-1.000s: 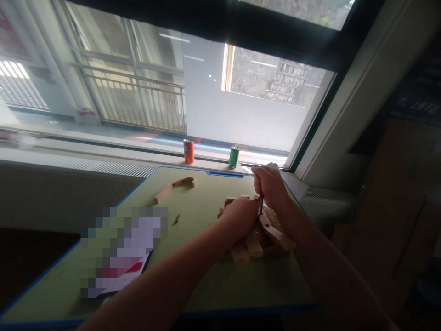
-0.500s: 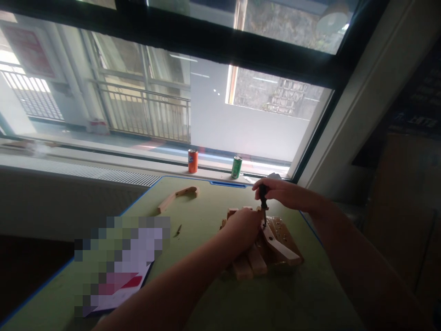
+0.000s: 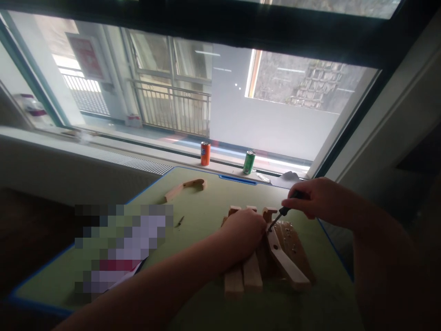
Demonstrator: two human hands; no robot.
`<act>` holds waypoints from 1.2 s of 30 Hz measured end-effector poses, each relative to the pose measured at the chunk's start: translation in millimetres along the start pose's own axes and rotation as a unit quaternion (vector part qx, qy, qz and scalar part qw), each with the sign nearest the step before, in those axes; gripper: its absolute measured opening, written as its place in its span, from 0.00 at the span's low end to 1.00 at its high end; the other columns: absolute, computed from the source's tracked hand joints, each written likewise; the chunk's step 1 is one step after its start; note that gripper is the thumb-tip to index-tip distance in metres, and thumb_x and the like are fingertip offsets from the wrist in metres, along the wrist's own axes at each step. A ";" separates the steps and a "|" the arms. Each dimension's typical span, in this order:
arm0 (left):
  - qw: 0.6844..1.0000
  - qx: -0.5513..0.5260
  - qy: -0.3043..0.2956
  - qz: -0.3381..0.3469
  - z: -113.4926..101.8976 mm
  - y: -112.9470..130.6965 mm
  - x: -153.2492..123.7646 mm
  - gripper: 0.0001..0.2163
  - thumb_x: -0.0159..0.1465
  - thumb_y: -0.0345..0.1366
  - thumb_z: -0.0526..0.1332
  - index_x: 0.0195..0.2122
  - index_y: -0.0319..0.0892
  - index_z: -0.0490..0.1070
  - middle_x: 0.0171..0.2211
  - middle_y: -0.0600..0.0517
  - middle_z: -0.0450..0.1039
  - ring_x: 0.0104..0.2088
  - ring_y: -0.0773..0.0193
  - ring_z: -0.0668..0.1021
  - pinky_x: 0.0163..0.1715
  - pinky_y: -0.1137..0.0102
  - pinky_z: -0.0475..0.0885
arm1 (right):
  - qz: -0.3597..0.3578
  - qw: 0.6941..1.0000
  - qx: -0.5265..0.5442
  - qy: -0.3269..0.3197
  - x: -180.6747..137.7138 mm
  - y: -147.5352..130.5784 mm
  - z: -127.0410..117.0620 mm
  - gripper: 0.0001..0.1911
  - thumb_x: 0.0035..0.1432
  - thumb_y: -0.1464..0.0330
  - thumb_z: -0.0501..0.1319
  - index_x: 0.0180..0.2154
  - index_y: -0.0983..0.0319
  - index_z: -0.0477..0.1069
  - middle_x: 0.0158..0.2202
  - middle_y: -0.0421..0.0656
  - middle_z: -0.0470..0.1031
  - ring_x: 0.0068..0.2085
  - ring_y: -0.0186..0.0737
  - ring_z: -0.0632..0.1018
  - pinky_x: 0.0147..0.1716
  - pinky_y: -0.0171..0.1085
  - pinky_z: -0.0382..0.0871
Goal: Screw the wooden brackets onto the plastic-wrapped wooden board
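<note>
My right hand [image 3: 315,197] is closed around the dark handle of a screwdriver [image 3: 283,211]. The screwdriver leans to the right, its tip at a hole near the upper end of a pale, bent wooden piece [image 3: 289,266]. Beside that tip, my left hand [image 3: 246,230] is closed over the wooden parts, its fingertips mostly hidden. Wooden slats [image 3: 252,273] stick out from under it toward me. Under the bent piece lies a brown sheet [image 3: 294,243] with a shiny clear cover and several small metal bits.
Another curved wooden piece [image 3: 184,187] lies at the table's far left. A small dark object [image 3: 180,221] rests nearer, by a blurred-out paper [image 3: 138,248]. An orange can [image 3: 205,154] and a green can [image 3: 248,162] stand on the windowsill behind the blue-edged table [image 3: 203,216].
The screwdriver has gone from nearly upright to slanted, its handle swung right with my right hand. My left hand stays on the wooden parts. The whole view has shifted.
</note>
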State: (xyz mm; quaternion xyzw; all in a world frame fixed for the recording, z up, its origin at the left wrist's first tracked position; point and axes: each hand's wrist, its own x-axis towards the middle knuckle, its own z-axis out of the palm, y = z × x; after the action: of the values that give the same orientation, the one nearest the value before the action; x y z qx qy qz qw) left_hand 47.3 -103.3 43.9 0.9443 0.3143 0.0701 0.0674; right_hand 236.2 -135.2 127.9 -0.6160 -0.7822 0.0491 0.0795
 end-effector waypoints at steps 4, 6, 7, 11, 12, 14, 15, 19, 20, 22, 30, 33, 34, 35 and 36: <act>1.000 -0.005 0.009 -0.018 0.0 1.1 -0.1 0.12 0.61 0.35 0.52 0.32 0.41 0.75 0.32 0.46 0.71 0.30 0.61 0.74 0.29 0.70 0.67 | 0.032 0.980 -0.140 0.137 16.2 -4.7 16.7 0.30 0.57 0.47 0.43 0.23 0.62 0.69 0.18 0.43 0.69 0.21 0.36 0.68 0.21 0.35 0.54; 1.000 -0.001 0.010 -0.016 0.4 1.1 -0.1 0.13 0.61 0.36 0.51 0.32 0.41 0.75 0.32 0.46 0.71 0.30 0.62 0.74 0.29 0.70 0.67 | 0.023 0.979 -0.134 0.150 21.4 -7.3 23.5 0.29 0.59 0.49 0.42 0.28 0.62 0.71 0.22 0.45 0.71 0.23 0.38 0.70 0.22 0.36 0.56; 1.000 0.004 0.011 -0.006 0.7 1.0 0.0 0.13 0.62 0.35 0.51 0.32 0.41 0.75 0.31 0.46 0.71 0.30 0.62 0.74 0.29 0.70 0.66 | 0.003 0.983 -0.112 0.144 21.9 -8.4 25.5 0.27 0.59 0.51 0.42 0.33 0.62 0.71 0.25 0.45 0.73 0.25 0.38 0.72 0.24 0.36 0.58; 0.999 0.019 0.030 0.035 4.1 -1.0 0.0 0.14 0.62 0.35 0.50 0.31 0.40 0.75 0.26 0.47 0.70 0.32 0.60 0.73 0.30 0.70 0.65 | -0.085 0.983 -0.044 0.156 11.1 -11.1 23.8 0.22 0.62 0.59 0.44 0.53 0.61 0.61 0.46 0.49 0.72 0.43 0.42 0.73 0.37 0.38 0.65; 0.999 0.012 0.036 0.033 5.2 -1.9 -0.2 0.14 0.62 0.35 0.50 0.31 0.40 0.75 0.26 0.47 0.70 0.32 0.60 0.73 0.30 0.70 0.65 | -0.092 0.981 -0.049 0.166 7.4 -11.3 21.7 0.22 0.62 0.61 0.44 0.54 0.61 0.61 0.48 0.49 0.70 0.45 0.43 0.72 0.40 0.39 0.65; 0.999 -0.009 0.045 0.023 7.2 -3.8 -0.6 0.14 0.62 0.36 0.50 0.30 0.41 0.75 0.27 0.47 0.70 0.32 0.61 0.73 0.30 0.69 0.65 | -0.102 0.979 -0.055 0.168 1.4 -11.9 17.2 0.20 0.62 0.64 0.46 0.52 0.60 0.64 0.47 0.48 0.71 0.45 0.44 0.73 0.40 0.40 0.65; 0.998 -0.017 0.048 0.022 7.8 -4.6 -0.9 0.13 0.61 0.37 0.51 0.29 0.42 0.75 0.28 0.48 0.70 0.32 0.61 0.73 0.30 0.69 0.65 | -0.106 0.980 -0.049 0.163 -0.4 -12.5 15.2 0.19 0.61 0.64 0.47 0.50 0.59 0.66 0.45 0.47 0.73 0.42 0.43 0.74 0.39 0.39 0.65; 0.998 -0.027 0.059 0.014 7.1 -4.7 -2.0 0.11 0.59 0.37 0.53 0.29 0.42 0.74 0.29 0.48 0.70 0.32 0.61 0.72 0.29 0.70 0.64 | -0.081 0.986 0.017 0.144 -2.7 -15.5 10.7 0.17 0.58 0.61 0.53 0.46 0.59 0.70 0.33 0.43 0.77 0.28 0.36 0.76 0.28 0.35 0.66; 0.998 -0.028 0.061 0.009 6.5 -4.0 -2.3 0.12 0.59 0.38 0.52 0.28 0.42 0.74 0.29 0.48 0.69 0.31 0.62 0.72 0.28 0.70 0.64 | -0.073 0.987 0.026 0.142 -3.0 -15.6 10.1 0.17 0.57 0.59 0.54 0.45 0.59 0.71 0.32 0.42 0.77 0.26 0.35 0.75 0.27 0.34 0.66; 0.998 -0.024 0.061 0.006 5.2 -2.3 -2.8 0.12 0.60 0.38 0.52 0.28 0.42 0.75 0.28 0.48 0.69 0.31 0.62 0.72 0.28 0.70 0.64 | -0.069 0.988 0.028 0.136 -4.5 -14.7 8.5 0.18 0.57 0.59 0.54 0.47 0.59 0.70 0.31 0.42 0.77 0.25 0.34 0.75 0.25 0.34 0.66; 0.998 -0.021 0.066 0.001 2.8 1.5 -3.7 0.12 0.59 0.38 0.53 0.32 0.41 0.75 0.29 0.47 0.70 0.31 0.61 0.73 0.30 0.69 0.66 | -0.073 0.991 0.045 0.105 -10.7 -10.3 0.7 0.17 0.59 0.61 0.52 0.46 0.60 0.71 0.26 0.41 0.76 0.24 0.33 0.74 0.25 0.33 0.64; 0.997 -0.022 0.078 0.016 1.5 2.9 -6.5 0.12 0.59 0.36 0.51 0.32 0.39 0.74 0.28 0.47 0.70 0.33 0.61 0.73 0.32 0.69 0.66 | -0.088 0.985 0.001 0.149 -8.8 -14.6 1.0 0.14 0.58 0.61 0.53 0.40 0.60 0.73 0.30 0.42 0.76 0.27 0.35 0.74 0.27 0.33 0.62; 0.996 -0.030 0.083 0.018 -0.1 3.8 -8.1 0.12 0.59 0.35 0.51 0.31 0.39 0.74 0.28 0.47 0.71 0.33 0.61 0.73 0.32 0.69 0.66 | -0.092 0.983 -0.012 0.157 -8.3 -16.1 1.2 0.14 0.57 0.61 0.54 0.39 0.60 0.73 0.30 0.42 0.76 0.28 0.35 0.74 0.27 0.33 0.62; 0.995 -0.042 0.088 0.022 -2.6 4.8 -9.9 0.11 0.59 0.35 0.52 0.31 0.39 0.73 0.28 0.48 0.71 0.32 0.62 0.73 0.32 0.70 0.66 | -0.094 0.983 -0.024 0.159 -8.1 -17.6 1.3 0.13 0.57 0.61 0.54 0.37 0.60 0.73 0.30 0.42 0.76 0.27 0.34 0.73 0.26 0.33 0.60; 0.994 -0.060 0.092 0.026 -6.2 6.2 -11.9 0.10 0.58 0.35 0.52 0.30 0.40 0.73 0.27 0.49 0.71 0.30 0.64 0.73 0.31 0.71 0.65 | -0.092 0.982 -0.035 0.158 -8.2 -19.1 1.3 0.14 0.56 0.60 0.55 0.35 0.61 0.73 0.28 0.41 0.75 0.26 0.33 0.72 0.25 0.33 0.59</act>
State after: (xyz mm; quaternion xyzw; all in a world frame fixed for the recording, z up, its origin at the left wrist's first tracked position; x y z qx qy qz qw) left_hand 40.4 -114.8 50.0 0.9360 0.2895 0.1774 0.0928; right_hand 219.6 -147.6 129.4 -0.5437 -0.8144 -0.0839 0.1848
